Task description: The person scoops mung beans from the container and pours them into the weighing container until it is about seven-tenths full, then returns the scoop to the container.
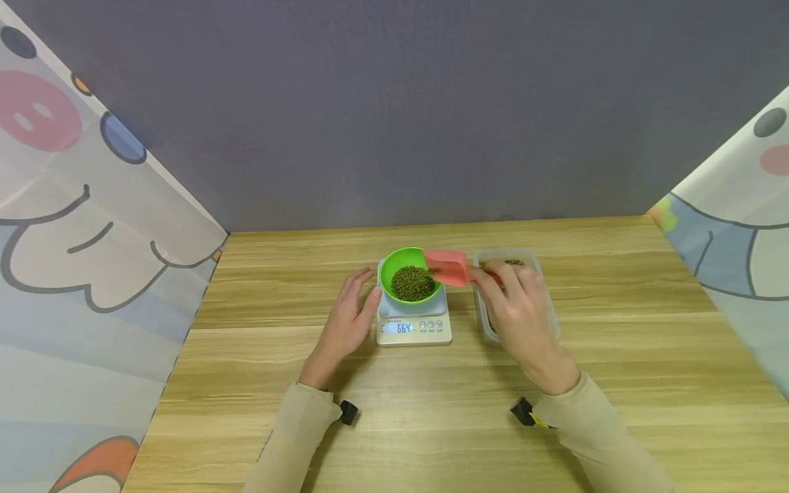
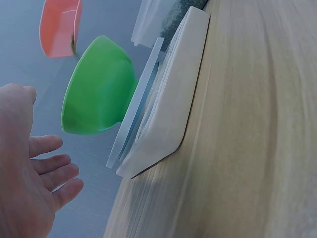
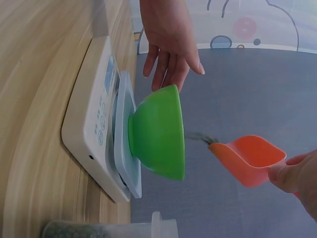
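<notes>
A green bowl [image 1: 403, 259] stands on a white digital kitchen scale [image 1: 414, 338], whose lit display reads 66.4. Small green beans [image 1: 411, 283] lie in the bowl. My right hand [image 1: 522, 308] grips the handle of a pinkish-red scoop [image 1: 448, 266], tilted above the bowl's right rim. In the right wrist view, beans stream off the lip of the scoop [image 3: 250, 158] toward the bowl [image 3: 157, 133]. My left hand [image 1: 345, 322] is beside the scale's left edge with fingers extended, holding nothing; the left wrist view shows a gap between its fingers and the bowl [image 2: 99, 89].
A clear plastic container [image 1: 553, 322] with more green beans stands right of the scale, partly hidden under my right hand. The wooden table [image 1: 407, 418] meets a grey back panel [image 1: 431, 123]. Cartoon-printed panels [image 1: 92, 287] flank both sides.
</notes>
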Demonstrator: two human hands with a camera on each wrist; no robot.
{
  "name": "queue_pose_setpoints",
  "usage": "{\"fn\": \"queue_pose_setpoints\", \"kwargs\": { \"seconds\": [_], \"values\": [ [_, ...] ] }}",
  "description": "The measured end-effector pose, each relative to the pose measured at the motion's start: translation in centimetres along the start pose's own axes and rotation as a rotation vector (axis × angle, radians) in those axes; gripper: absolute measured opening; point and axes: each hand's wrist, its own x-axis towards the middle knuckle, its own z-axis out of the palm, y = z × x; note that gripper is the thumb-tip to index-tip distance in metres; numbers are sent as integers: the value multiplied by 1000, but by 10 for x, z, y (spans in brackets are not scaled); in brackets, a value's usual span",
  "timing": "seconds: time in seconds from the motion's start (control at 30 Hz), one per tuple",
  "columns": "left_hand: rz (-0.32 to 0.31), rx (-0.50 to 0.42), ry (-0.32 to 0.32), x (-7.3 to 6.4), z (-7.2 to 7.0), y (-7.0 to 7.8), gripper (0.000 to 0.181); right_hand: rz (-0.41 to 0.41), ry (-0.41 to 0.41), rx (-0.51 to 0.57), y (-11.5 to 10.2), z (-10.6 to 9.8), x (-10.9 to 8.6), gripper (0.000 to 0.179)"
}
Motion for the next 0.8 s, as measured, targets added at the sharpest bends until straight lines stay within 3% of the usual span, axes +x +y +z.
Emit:
{"fn": "queue_pose_setpoints", "kwargs": {
  "seconds": [0.47,0.8],
  "values": [
    [-3,4,5,-2,-2,-1,56,27,38,52,4,-3,-5,15],
    [5,15,1,-5,-4,-4,55,72,20,73,11,-9,-15,32]
  ]
}}
